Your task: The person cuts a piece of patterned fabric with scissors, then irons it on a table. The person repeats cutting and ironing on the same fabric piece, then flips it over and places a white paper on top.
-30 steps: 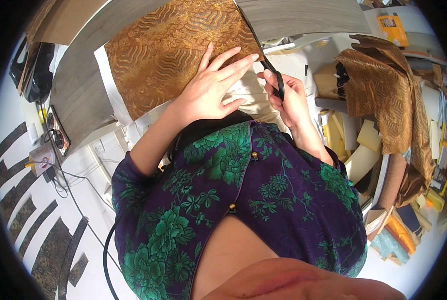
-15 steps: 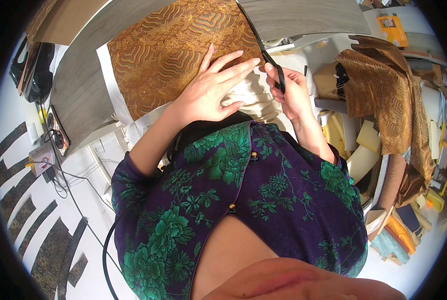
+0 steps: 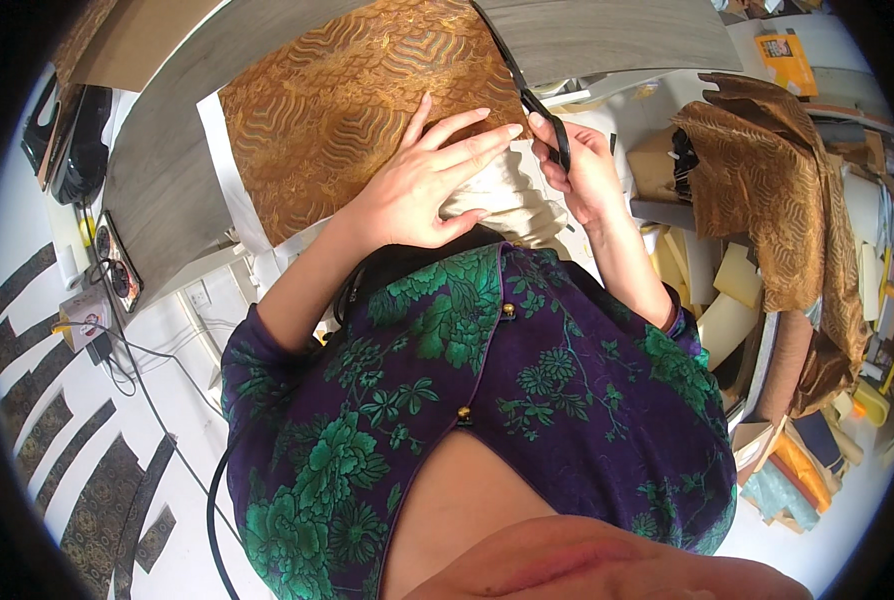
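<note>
A brown-gold patterned brocade fabric [image 3: 317, 130] lies on the table, with a white border showing along its left and lower edges. My left hand [image 3: 422, 180] rests flat on its near right part, fingers spread. In my right hand [image 3: 587, 175] are black-handled scissors [image 3: 547, 115], my fingers around the handles. Their long dark blades run away from me along the fabric's right edge, and the tips reach the top of the view. Pale cream cloth [image 3: 512, 200] shows below the fabric, between my hands.
The grey table [image 3: 157, 210] curves around the fabric. A phone [image 3: 117, 260] lies at its left edge, near cables and a black device [image 3: 80, 150]. At right, more brown brocade [image 3: 757, 190] hangs over a cluttered heap of offcuts and boxes. Dark patterned strips [image 3: 97, 500] lie at lower left.
The fabric has shifted very slightly to the right. My right hand and the scissors have barely moved, and my left hand stays spread on the fabric.
</note>
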{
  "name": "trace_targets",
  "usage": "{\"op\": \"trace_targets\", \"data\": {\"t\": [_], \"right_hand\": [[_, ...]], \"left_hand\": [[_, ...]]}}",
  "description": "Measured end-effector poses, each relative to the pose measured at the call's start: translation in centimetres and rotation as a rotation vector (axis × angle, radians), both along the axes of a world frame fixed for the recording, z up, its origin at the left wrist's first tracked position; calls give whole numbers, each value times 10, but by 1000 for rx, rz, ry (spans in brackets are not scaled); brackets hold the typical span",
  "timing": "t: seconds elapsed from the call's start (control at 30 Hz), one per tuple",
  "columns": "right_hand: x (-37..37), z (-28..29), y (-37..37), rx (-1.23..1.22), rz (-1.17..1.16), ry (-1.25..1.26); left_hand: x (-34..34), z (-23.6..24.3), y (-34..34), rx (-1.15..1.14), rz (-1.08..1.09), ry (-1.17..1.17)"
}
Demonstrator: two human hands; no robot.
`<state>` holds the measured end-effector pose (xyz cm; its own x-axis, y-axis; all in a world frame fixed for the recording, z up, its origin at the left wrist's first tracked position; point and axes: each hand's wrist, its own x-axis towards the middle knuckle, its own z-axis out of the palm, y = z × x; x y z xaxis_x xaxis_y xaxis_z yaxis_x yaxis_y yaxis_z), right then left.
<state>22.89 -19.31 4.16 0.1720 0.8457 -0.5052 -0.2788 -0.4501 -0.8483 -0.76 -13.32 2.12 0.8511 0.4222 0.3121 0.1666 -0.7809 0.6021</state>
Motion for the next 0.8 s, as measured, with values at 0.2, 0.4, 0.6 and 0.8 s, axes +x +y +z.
{"op": "trace_targets", "data": {"t": [0.2, 0.4, 0.6, 0.8], "right_hand": [[7, 1, 17, 38, 13, -5], [12, -3, 24, 41, 34, -37], [19, 2, 39, 41, 85, -69], [28, 3, 42, 16, 95, -86]], "left_hand": [[3, 6, -2, -18, -31, -6], [1, 9, -1, -36, -37, 3], [-3, 8, 0, -34, -33, -25], [-9, 8, 4, -46, -22, -69]]}}
